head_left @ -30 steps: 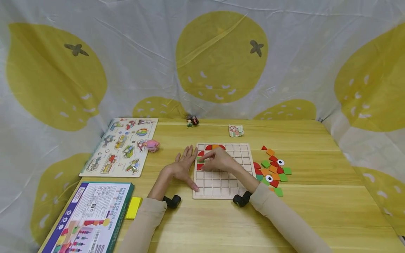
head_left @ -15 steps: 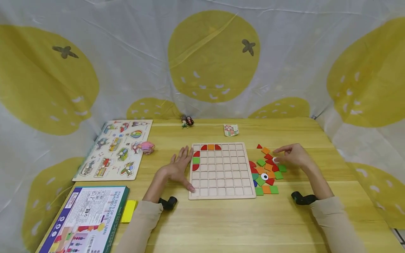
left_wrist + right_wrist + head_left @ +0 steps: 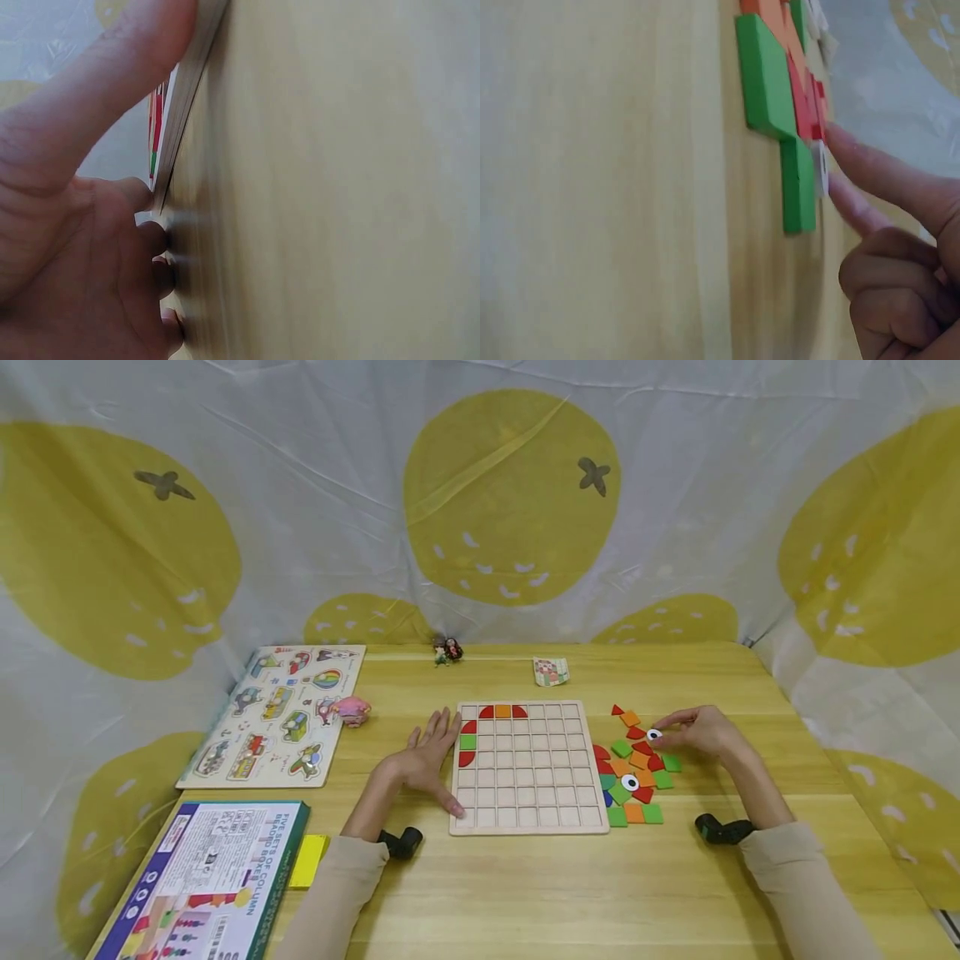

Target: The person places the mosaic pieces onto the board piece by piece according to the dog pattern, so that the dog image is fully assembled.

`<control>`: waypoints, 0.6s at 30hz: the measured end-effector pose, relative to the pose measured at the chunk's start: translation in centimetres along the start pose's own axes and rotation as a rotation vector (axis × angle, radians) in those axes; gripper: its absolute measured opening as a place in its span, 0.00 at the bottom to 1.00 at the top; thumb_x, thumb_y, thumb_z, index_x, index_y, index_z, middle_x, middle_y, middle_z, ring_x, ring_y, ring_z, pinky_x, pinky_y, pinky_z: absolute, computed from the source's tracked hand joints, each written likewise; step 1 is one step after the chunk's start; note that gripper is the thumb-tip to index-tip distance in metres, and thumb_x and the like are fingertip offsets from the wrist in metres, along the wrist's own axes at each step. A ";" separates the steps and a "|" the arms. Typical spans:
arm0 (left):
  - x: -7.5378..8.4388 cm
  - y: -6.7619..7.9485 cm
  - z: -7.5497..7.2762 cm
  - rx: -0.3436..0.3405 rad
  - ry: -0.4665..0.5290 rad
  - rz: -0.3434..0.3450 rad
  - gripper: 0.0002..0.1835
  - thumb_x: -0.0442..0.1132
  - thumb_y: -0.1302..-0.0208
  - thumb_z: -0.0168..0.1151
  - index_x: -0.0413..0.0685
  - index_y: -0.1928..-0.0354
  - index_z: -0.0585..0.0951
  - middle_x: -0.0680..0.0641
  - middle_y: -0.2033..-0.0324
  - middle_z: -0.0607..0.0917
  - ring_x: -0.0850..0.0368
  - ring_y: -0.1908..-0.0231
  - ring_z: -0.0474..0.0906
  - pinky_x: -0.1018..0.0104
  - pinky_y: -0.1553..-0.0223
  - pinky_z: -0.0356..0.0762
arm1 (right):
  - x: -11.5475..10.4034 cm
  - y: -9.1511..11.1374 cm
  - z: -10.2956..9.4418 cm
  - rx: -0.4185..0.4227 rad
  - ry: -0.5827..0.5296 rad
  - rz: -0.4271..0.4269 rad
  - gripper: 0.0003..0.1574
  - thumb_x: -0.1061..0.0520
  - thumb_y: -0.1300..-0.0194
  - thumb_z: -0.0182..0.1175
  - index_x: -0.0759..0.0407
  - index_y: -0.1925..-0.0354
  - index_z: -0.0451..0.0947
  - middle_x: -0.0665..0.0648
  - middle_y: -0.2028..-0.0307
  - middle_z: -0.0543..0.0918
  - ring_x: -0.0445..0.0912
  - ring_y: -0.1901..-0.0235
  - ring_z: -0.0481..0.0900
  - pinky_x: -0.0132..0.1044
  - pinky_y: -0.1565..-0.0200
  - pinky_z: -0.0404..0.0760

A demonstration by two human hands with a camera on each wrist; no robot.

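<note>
A wooden grid board (image 3: 525, 760) lies mid-table, with several red, orange and green tiles (image 3: 468, 742) in cells along its top and left edges. My left hand (image 3: 423, 768) spreads against the board's left side, thumb over the lower left corner. In the left wrist view its thumb (image 3: 112, 82) lies on the rim and the other fingertips reach the table. Right of the board, my right hand (image 3: 705, 733) pinches a round white eye tile (image 3: 654, 735) with a black dot between index finger and thumb. In the right wrist view the remaining fingers are curled.
Loose tiles (image 3: 621, 793), mostly red, orange and green, lie close right of the board, with a second eye tile (image 3: 630, 782). A picture card (image 3: 551, 672) and small figurines (image 3: 447, 651) are behind. Left are a picture puzzle (image 3: 277, 714), pink toy (image 3: 352, 710), box (image 3: 210, 877) and yellow block (image 3: 308, 862).
My right hand has gone from the board's left cells to the loose tiles on the right, its fingers now at an eye tile. The left hand keeps its place on the board.
</note>
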State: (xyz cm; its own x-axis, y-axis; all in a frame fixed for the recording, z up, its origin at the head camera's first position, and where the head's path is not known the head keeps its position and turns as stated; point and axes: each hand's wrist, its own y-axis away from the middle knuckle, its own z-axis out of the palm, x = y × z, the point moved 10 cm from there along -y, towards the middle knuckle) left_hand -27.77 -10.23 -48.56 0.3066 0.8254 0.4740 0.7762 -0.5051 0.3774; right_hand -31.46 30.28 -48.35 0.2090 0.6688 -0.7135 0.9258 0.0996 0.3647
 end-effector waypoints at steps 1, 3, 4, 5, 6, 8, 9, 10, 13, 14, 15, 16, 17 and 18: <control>0.0 0.0 0.1 0.000 0.001 0.002 0.81 0.62 0.69 0.80 0.46 0.25 0.30 0.38 0.26 0.26 0.40 0.25 0.21 0.37 0.27 0.27 | 0.1 0.0 0.0 0.010 0.011 0.009 0.31 0.43 0.49 0.73 0.61 0.52 0.83 0.67 0.40 0.75 0.59 0.40 0.68 0.50 0.44 0.68; 0.0 0.0 0.1 -0.001 0.005 0.000 0.81 0.62 0.68 0.80 0.46 0.25 0.29 0.38 0.25 0.26 0.40 0.25 0.21 0.37 0.27 0.27 | -0.1 -0.1 0.1 0.017 0.044 0.001 0.29 0.42 0.49 0.73 0.61 0.55 0.85 0.67 0.45 0.79 0.55 0.47 0.71 0.44 0.50 0.69; -0.1 -0.1 0.1 -0.001 0.008 -0.001 0.81 0.62 0.68 0.80 0.46 0.25 0.29 0.38 0.26 0.26 0.40 0.25 0.21 0.37 0.27 0.27 | -0.2 -0.2 0.1 0.018 0.055 -0.009 0.28 0.43 0.48 0.73 0.60 0.55 0.85 0.66 0.47 0.80 0.52 0.51 0.71 0.41 0.53 0.67; -0.1 -0.1 0.1 -0.002 0.010 -0.003 0.81 0.62 0.68 0.80 0.46 0.25 0.29 0.38 0.25 0.25 0.40 0.25 0.20 0.37 0.27 0.27 | -0.2 -0.2 0.0 0.018 0.055 -0.017 0.27 0.44 0.47 0.72 0.60 0.55 0.85 0.65 0.48 0.81 0.50 0.53 0.70 0.39 0.55 0.66; -0.1 0.0 0.1 -0.004 0.010 -0.005 0.81 0.62 0.68 0.80 0.46 0.25 0.29 0.38 0.25 0.25 0.41 0.25 0.20 0.37 0.27 0.27 | -0.3 -0.2 0.0 0.015 0.055 -0.026 0.26 0.45 0.46 0.72 0.60 0.54 0.85 0.65 0.47 0.81 0.50 0.53 0.69 0.38 0.56 0.66; 0.0 0.0 0.0 -0.006 0.010 -0.010 0.81 0.62 0.68 0.80 0.46 0.25 0.30 0.39 0.25 0.25 0.41 0.25 0.20 0.38 0.27 0.27 | -0.2 -0.1 0.1 0.001 0.039 -0.030 0.28 0.46 0.46 0.72 0.62 0.52 0.83 0.66 0.45 0.79 0.51 0.52 0.69 0.39 0.54 0.67; 0.0 0.0 0.0 -0.007 0.009 -0.011 0.81 0.62 0.68 0.80 0.46 0.25 0.30 0.39 0.25 0.25 0.41 0.25 0.20 0.38 0.27 0.27 | -0.1 -0.1 0.0 -0.004 0.032 -0.024 0.28 0.46 0.46 0.72 0.62 0.52 0.83 0.66 0.45 0.78 0.51 0.52 0.68 0.40 0.54 0.66; 0.0 0.0 0.0 -0.008 0.008 -0.013 0.81 0.62 0.68 0.80 0.46 0.25 0.30 0.39 0.25 0.25 0.41 0.25 0.20 0.38 0.27 0.27 | -0.1 0.0 0.0 -0.007 0.033 -0.023 0.29 0.46 0.46 0.72 0.62 0.52 0.83 0.66 0.42 0.78 0.51 0.49 0.68 0.40 0.52 0.66; 0.1 0.0 -0.1 -0.010 0.005 -0.011 0.80 0.62 0.68 0.80 0.46 0.24 0.30 0.39 0.25 0.25 0.41 0.25 0.20 0.38 0.27 0.27 | -0.1 0.1 -0.1 -0.011 0.064 -0.031 0.27 0.45 0.47 0.72 0.61 0.53 0.84 0.62 0.47 0.82 0.49 0.50 0.70 0.39 0.52 0.68; 0.1 0.0 -0.1 -0.009 0.006 -0.010 0.80 0.62 0.68 0.80 0.46 0.24 0.30 0.38 0.25 0.25 0.41 0.25 0.20 0.38 0.27 0.27 | -0.2 0.1 -0.1 -0.012 0.076 -0.040 0.26 0.46 0.46 0.72 0.60 0.53 0.84 0.60 0.52 0.84 0.46 0.55 0.70 0.36 0.55 0.66; 0.1 0.1 -0.1 -0.009 0.008 -0.009 0.80 0.62 0.68 0.80 0.46 0.24 0.30 0.38 0.25 0.26 0.41 0.25 0.20 0.38 0.27 0.27 | -0.3 0.1 -0.1 -0.013 0.080 -0.048 0.25 0.46 0.45 0.71 0.59 0.53 0.84 0.57 0.60 0.84 0.44 0.61 0.69 0.34 0.59 0.65; 0.1 0.1 -0.1 -0.008 0.010 -0.008 0.80 0.62 0.68 0.80 0.46 0.24 0.30 0.38 0.25 0.26 0.41 0.25 0.21 0.38 0.27 0.27 | -0.4 0.0 -0.1 -0.015 0.079 -0.056 0.25 0.48 0.45 0.71 0.59 0.52 0.84 0.54 0.67 0.83 0.43 0.66 0.68 0.33 0.62 0.64; 0.1 0.1 -0.1 -0.007 0.011 -0.007 0.80 0.62 0.68 0.80 0.46 0.24 0.30 0.38 0.25 0.26 0.41 0.25 0.21 0.38 0.27 0.27 | -0.4 -0.1 -0.1 -0.016 0.076 -0.060 0.25 0.49 0.45 0.71 0.59 0.51 0.84 0.50 0.72 0.78 0.42 0.69 0.65 0.33 0.65 0.63; 0.1 0.1 0.0 -0.008 0.012 -0.006 0.80 0.62 0.68 0.80 0.46 0.24 0.30 0.38 0.25 0.26 0.41 0.25 0.21 0.37 0.27 0.27 | -0.4 -0.1 -0.2 -0.010 0.076 -0.063 0.25 0.49 0.45 0.71 0.59 0.51 0.84 0.47 0.73 0.76 0.41 0.71 0.63 0.33 0.67 0.62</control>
State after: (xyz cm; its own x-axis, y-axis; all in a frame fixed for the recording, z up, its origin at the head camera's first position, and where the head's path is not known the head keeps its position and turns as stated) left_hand -27.72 -10.22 -48.47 0.2952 0.8257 0.4806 0.7739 -0.5017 0.3866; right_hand -31.69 30.12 -47.96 0.1253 0.7151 -0.6877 0.9332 0.1503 0.3263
